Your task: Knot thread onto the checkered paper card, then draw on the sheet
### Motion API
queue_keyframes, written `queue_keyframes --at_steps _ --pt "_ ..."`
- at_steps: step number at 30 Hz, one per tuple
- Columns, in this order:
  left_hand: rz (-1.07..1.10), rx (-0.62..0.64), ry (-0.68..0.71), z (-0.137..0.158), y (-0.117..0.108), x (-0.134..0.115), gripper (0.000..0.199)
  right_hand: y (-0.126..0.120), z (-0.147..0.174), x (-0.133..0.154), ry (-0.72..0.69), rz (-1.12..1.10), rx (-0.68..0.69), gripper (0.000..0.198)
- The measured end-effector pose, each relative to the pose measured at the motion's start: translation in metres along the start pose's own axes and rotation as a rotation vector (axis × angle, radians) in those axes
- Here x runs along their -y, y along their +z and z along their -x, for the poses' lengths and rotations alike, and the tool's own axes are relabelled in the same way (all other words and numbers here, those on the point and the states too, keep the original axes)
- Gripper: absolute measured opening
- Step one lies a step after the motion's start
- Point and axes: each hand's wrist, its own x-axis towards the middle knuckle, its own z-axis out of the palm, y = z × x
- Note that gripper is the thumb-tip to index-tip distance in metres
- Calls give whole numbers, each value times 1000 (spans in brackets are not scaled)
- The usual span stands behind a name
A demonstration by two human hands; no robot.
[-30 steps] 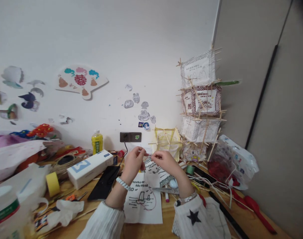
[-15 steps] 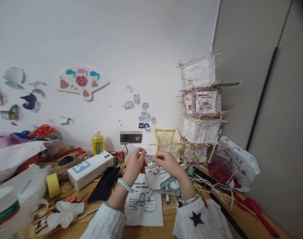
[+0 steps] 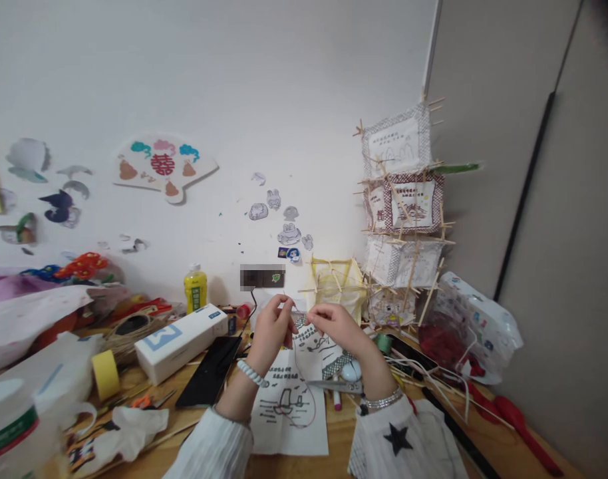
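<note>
My left hand (image 3: 275, 326) and my right hand (image 3: 334, 326) are raised close together over the table, each in a fingertip pinch. A thin red thread (image 3: 314, 407) spans the small gap between them. From there it hangs down and curves in a loop across a white sheet (image 3: 311, 440) with a drawn boat and writing. Whether a needle is between the left fingertips is too small to tell. Behind the hands lies a second drawn sheet with a checked border (image 3: 336, 364). Scissors (image 3: 341, 385) rest beside the right forearm, with a marker (image 3: 336, 400) near them.
A tall stick-and-paper lantern tower (image 3: 404, 206) stands at the back right beside a yellow lantern frame (image 3: 336, 279). On the left are a white box (image 3: 181, 339), a black phone (image 3: 209, 372), yellow tape (image 3: 106, 374), a drink bottle (image 3: 195, 289) and a large jar (image 3: 14, 426).
Both hands hold nearly the same pose, with only slight finger movement. The view has shifted very slightly.
</note>
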Motion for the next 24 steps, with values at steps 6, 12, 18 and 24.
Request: queue_keyframes --at_steps 6,12,18,24 --pt "6 50 -28 0 1 -2 25 -1 -1 -1 -10 -20 -77 23" --pt "-88 72 -14 3 2 -4 24 -1 -2 -3 18 -95 -146 22" --pt "-154 86 -7 6 3 -7 25 -2 -3 -2 35 -129 -222 20" --pt "-190 114 -3 8 7 -13 26 0 -4 -2 24 -152 -263 26"
